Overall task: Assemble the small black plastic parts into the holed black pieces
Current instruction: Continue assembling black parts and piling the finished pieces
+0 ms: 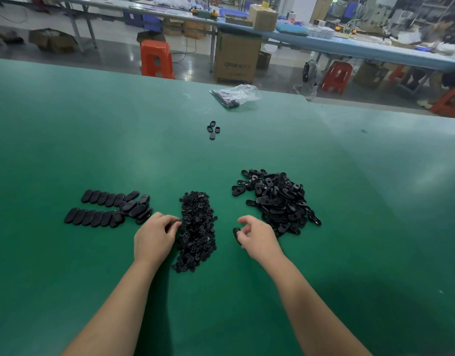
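Your right hand [257, 238] pinches one holed black piece [236, 235], taken from the heap of holed pieces [277, 201] at two o'clock, while your left hand [154, 237] curls its fingers into the pile of small parts [197, 231] at twelve. You seem to be at the pick-up step: next, isolate a single small part and seat it squarely in the hole.

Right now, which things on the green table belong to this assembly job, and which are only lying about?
For the job:
- pile of small parts, touched by the left hand
- heap of holed pieces
- one black piece held by the right hand
- laid-out rows of pieces

Lying about:
- plastic bag
- four stray pieces
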`<state>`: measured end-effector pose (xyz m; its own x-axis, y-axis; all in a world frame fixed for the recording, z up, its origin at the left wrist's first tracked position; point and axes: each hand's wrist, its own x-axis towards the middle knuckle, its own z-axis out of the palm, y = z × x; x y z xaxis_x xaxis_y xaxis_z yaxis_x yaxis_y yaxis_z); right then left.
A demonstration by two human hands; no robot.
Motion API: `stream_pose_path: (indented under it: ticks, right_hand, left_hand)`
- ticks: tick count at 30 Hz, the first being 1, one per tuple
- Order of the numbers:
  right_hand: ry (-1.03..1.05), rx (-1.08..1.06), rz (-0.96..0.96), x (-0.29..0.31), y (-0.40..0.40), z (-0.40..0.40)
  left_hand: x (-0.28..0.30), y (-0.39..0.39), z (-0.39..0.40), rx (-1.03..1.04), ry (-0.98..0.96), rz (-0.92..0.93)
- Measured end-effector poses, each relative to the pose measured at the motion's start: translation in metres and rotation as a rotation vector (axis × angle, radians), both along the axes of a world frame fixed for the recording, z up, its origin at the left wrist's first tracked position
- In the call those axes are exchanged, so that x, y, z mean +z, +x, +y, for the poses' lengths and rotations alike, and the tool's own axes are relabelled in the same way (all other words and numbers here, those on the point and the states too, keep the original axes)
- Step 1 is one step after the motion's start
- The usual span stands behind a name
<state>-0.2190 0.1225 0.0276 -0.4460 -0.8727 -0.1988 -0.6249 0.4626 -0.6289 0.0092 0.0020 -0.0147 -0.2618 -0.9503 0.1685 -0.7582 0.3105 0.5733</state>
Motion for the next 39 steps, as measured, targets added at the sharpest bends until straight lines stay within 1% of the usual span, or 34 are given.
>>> stream_pose_path:
  ticks: [3,4,6,9,18,24,31,36,39]
  right_hand:
    - [-0.173,-0.181,-0.467,-0.003,0.004,-0.002]
    - [-0.230,-0.233,-0.594,-0.004,0.006,-0.002]
    - [-0.313,-0.304,-0.753,-0.006,0.011,-0.003]
    - [-0.382,-0.341,-0.846,-0.010,0.018,-0.003]
    - [-0.423,-0.369,-0.777,-0.027,0.029,0.000]
    - [-0.458,-0.315,-0.643,-0.034,0.032,0.009]
    - [-0.480,-0.308,-0.649,-0.035,0.033,0.009]
    - [-0.484,-0.288,-0.594,-0.038,0.034,0.011]
    - [-0.475,-0.268,-0.566,-0.039,0.034,0.011]
  left_hand:
    - [0.000,-0.001,0.001,0.013,-0.010,0.001]
    - [0.000,-0.001,0.001,0.018,-0.012,-0.001]
    - [0.000,-0.002,0.001,0.029,-0.017,-0.009]
    - [0.001,-0.003,0.001,0.033,-0.022,-0.028]
    - [-0.002,-0.002,0.001,0.035,-0.048,-0.013]
    - [-0.002,-0.001,0.003,0.010,-0.031,0.006]
    - [0.000,-0.001,0.003,0.011,-0.034,0.018]
    - [-0.002,0.000,0.004,0.056,-0.051,0.069]
    - [-0.003,0.000,0.006,0.076,-0.051,0.066]
